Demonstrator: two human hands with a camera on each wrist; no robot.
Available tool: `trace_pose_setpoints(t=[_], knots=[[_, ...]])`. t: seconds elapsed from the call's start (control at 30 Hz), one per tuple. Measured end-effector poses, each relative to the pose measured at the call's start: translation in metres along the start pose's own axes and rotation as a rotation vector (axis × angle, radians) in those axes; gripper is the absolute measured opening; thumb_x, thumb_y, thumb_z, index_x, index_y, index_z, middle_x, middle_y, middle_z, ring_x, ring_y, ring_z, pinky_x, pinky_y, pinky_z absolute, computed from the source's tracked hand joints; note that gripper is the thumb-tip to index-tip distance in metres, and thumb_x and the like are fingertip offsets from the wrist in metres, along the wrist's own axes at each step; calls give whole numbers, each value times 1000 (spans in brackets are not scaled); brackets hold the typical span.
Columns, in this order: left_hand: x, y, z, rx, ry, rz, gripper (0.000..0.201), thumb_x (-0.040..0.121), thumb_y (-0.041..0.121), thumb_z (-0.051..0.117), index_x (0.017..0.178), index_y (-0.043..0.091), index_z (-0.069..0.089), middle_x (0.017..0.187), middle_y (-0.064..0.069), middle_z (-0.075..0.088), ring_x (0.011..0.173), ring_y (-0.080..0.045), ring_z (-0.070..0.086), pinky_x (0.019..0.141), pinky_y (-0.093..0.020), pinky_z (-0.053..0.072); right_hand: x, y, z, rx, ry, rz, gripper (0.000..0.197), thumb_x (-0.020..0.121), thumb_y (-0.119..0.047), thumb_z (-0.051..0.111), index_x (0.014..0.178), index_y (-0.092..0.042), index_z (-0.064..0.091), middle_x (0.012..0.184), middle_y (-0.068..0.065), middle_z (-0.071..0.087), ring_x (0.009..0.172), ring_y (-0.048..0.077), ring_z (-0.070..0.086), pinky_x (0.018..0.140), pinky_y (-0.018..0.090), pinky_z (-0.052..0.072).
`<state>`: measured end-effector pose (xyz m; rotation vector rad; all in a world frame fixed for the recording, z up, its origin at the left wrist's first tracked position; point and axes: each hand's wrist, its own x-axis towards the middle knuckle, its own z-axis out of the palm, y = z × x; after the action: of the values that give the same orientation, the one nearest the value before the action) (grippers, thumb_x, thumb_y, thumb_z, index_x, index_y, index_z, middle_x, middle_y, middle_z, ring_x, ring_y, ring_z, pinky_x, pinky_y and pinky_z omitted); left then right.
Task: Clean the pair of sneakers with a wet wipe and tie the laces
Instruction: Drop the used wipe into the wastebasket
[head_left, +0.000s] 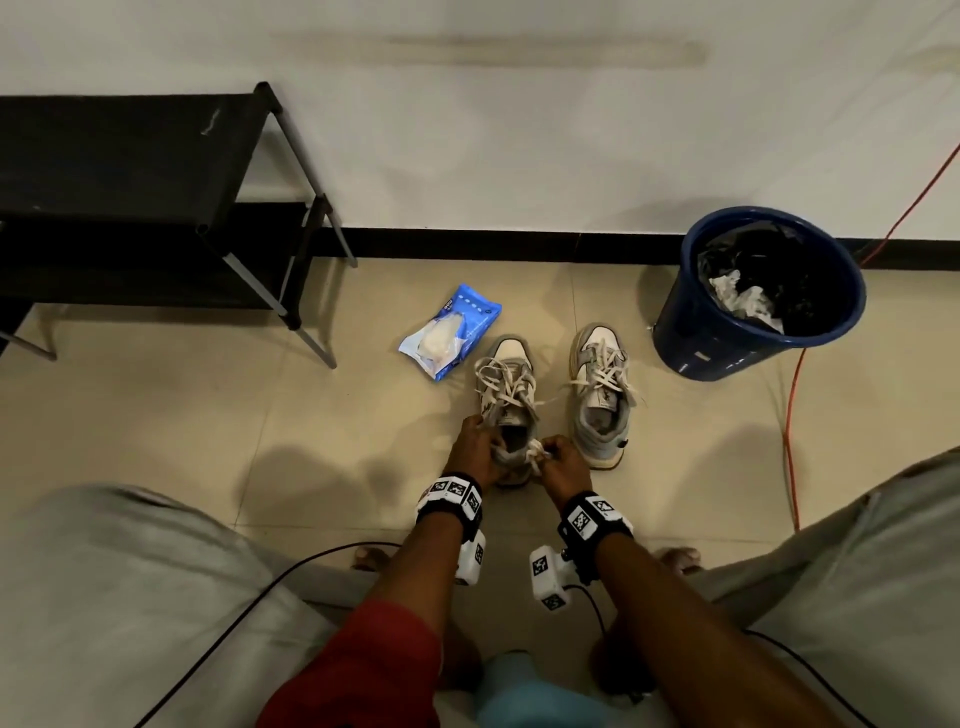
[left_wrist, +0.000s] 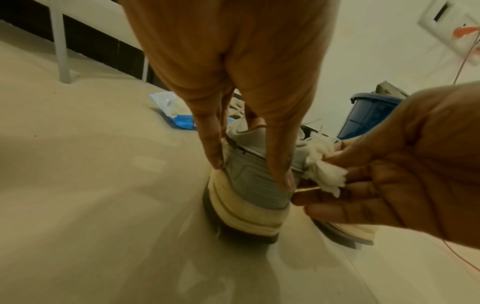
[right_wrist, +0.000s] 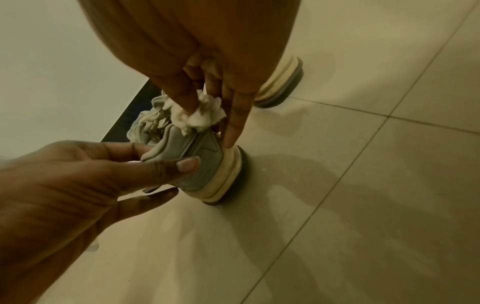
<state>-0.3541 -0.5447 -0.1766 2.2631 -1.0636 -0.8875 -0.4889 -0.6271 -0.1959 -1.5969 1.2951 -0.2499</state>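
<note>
Your head camera looks steeply down from well above at the tiled floor (head_left: 156, 415) and wall. Each wrist camera sits low and close, looking along its hand from either side. All three share the near sneaker's heel (head_left: 511, 457) (left_wrist: 249, 185) (right_wrist: 205, 164).

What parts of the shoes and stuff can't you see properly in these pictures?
- Left sneaker heel, head view: both hands cover it.
- Other sneaker, right wrist view: the right hand hides most of it.
- Wipes packet writing: too small.
- Bin contents: dark.
</note>
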Motion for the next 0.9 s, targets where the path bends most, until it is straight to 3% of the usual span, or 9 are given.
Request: trace_pose_setpoints(t=[0.13,0.2,0.3,0.37,0.43,0.53,0.6,0.77,0.9], knots=[[-10,18,-8,117,88,-11,61,65,48,84,116,21,64,130,-5,48,112,-27,54,86,-34,50,-11,-11,-18,-91,96,-86,14,79,-16,71,92,-16,76,86,7,74,83,21,66,70,22,44],[-10,38,-16,152,153,32,54,65,54,79,110,27,65,126,-1,51,114,-24,52,86,-39,52,-15,-30,-39,-45,191,-117,14,77,-18,75,91,-19,77,86,5,74,81,17,67,68,16,42],[-6,68,-26,112,187,94,30,66,36,82,91,25,68,111,0,59,104,-24,59,82,-35,51,-17,-71,-91,101,387,-186,17,73,-14,79,90,-17,77,80,-2,71,74,9,63,68,6,44],[2,88,-26,75,190,126,31,65,28,84,91,25,68,106,1,63,101,-22,61,83,-32,48,-13,-97,-142,198,569,-225,19,70,-9,79,86,-18,75,77,-2,71,70,12,64,73,24,55],[11,102,-20,56,173,165,32,68,27,84,95,25,67,106,0,66,101,-21,61,86,-33,48,-5,-118,-195,228,757,-296,15,71,-8,77,81,-17,71,72,-1,68,66,13,62,71,31,56],[25,123,-9,89,129,179,26,76,24,77,101,24,67,109,-3,65,104,-23,61,88,-34,48,16,-150,-267,153,914,-388,9,74,-12,73,82,-14,73,80,1,69,69,11,61,68,9,46],[35,133,2,103,120,172,23,79,21,72,102,21,67,111,-6,65,107,-26,60,88,-34,47,42,-161,-307,64,1002,-393,10,76,-17,68,84,-17,74,83,2,69,73,13,62,68,5,39],[57,138,20,157,87,103,28,79,26,69,105,18,63,112,-6,64,107,-29,60,87,-37,48,97,-152,-332,-150,830,-193,29,77,-15,61,103,-19,74,98,9,73,90,28,67,78,26,50],[71,131,28,100,158,1,34,79,27,72,108,15,60,109,-9,66,105,-31,62,85,-38,51,95,-132,-304,-24,904,-227,21,82,-11,59,96,-16,74,94,8,72,87,26,66,78,21,44]])
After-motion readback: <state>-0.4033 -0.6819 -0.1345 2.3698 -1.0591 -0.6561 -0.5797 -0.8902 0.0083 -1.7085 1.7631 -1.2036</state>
